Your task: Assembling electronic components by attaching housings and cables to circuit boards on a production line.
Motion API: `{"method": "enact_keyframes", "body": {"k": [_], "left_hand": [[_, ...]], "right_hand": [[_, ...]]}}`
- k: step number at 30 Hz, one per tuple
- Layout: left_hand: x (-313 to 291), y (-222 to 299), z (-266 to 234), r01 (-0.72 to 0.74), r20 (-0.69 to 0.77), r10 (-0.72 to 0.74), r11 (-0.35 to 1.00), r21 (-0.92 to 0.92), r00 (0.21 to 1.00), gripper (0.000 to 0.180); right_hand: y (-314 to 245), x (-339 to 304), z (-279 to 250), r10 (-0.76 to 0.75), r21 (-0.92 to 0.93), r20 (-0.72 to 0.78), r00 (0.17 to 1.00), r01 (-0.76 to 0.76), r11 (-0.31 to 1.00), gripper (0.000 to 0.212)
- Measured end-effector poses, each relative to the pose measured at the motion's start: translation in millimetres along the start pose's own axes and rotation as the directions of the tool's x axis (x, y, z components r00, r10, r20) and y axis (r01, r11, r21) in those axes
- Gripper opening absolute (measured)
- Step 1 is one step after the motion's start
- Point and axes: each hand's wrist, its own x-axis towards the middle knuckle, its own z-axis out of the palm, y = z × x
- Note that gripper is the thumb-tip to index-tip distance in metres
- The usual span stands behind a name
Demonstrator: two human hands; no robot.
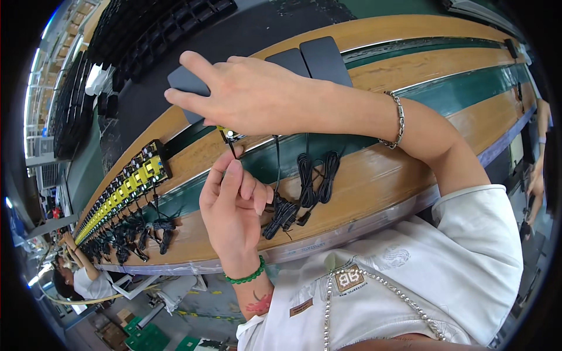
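My right hand [246, 96] reaches across from the right, back up, with its visible fingers stretched out and spread over a dark grey plastic case [188, 82]. Its thumb and other fingers are mostly hidden. Below its palm peeks a small circuit board with a yellow component [221, 128]. From that board a black cable [232, 147] runs down, and my left hand [231, 199] pinches it between thumb and fingertip, palm turned up. Two more dark grey cases [325, 57] lie beyond my right wrist. Bundled black cables [305, 181] hang to the right of my left hand.
On the left, a long row of circuit boards with yellow components [126, 190] trails coiled black cables [164, 225]. A wooden-edged bench with green strips [374, 169] curves across. Black trays [158, 35] stand at the far left. Another person [88, 281] sits lower left.
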Motion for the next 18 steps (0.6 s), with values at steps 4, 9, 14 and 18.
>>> {"method": "enact_keyframes", "body": {"k": [4,9,14,18], "left_hand": [[10.2,-2.1,-8.2,0.042,0.146,-0.023,0.991,-0.126,0.989,0.017],[9.5,-11.5,2.5,-0.118,-0.012,0.119,0.989,0.092,0.993,0.019],[-9.1,-18.1,27.2,0.023,-0.259,0.018,0.988,0.155,0.966,0.022],[-2.4,-22.6,11.7,-0.02,-0.132,0.012,0.998,-0.055,0.991,0.025]], "right_hand": [[-2.4,2.4,-0.1,-0.033,-0.046,0.025,0.999,0.034,0.998,0.047],[-1.3,2.0,1.7,-0.006,0.008,0.013,1.0,0.006,1.0,0.041],[7.0,-0.8,6.3,-0.011,0.0,0.031,0.999,0.011,1.0,0.038],[5.0,0.8,5.4,0.002,0.031,0.036,0.999,-0.004,1.0,0.036]]}}
